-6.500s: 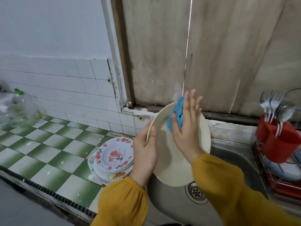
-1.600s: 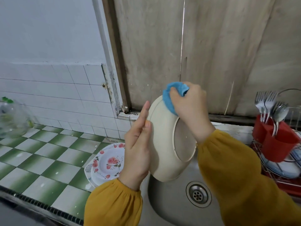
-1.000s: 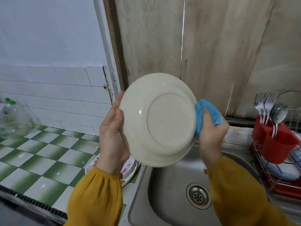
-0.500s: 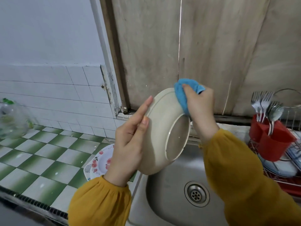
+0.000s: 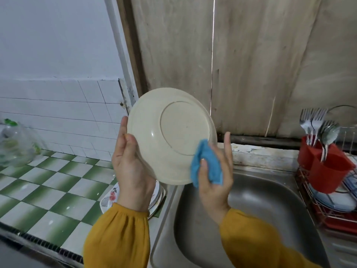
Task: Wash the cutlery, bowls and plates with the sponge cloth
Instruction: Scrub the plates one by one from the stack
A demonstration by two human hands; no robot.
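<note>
Fingers point(image 5: 123, 128) of my left hand point(image 5: 133, 169) clamp the left rim of the cream plate point(image 5: 170, 136): thumb on the underside, the rest hidden behind it. Plate held upright, underside toward me, above the sink's point(image 5: 260, 200) left rim where it meets the tabletop's point(image 5: 48, 190) right edge. My guess: drips are meant to fall into the basin.

Right hand point(image 5: 214, 186) grips the blue sponge cloth point(image 5: 207, 165), bunched, thumb pressing it onto the plate's lower right rim; forefinger stands straight up past the rim. Cloth folds over the edge, so likely working the rim.

Plate: pale cream, matt, raised foot ring, a few faint specks inside the ring, a small wet glint left of it. No suds visible. Its face is turned away; cannot judge it.

Floral plates point(image 5: 110, 198) stacked at the tabletop's right edge, just beside the sink, partly under my left wrist. Probably waiting their turn. Forks point(image 5: 313, 118) and spoons point(image 5: 328, 132) stand in a red holder point(image 5: 328, 171) on the rack point(image 5: 328, 215) past the sink's right side.
</note>
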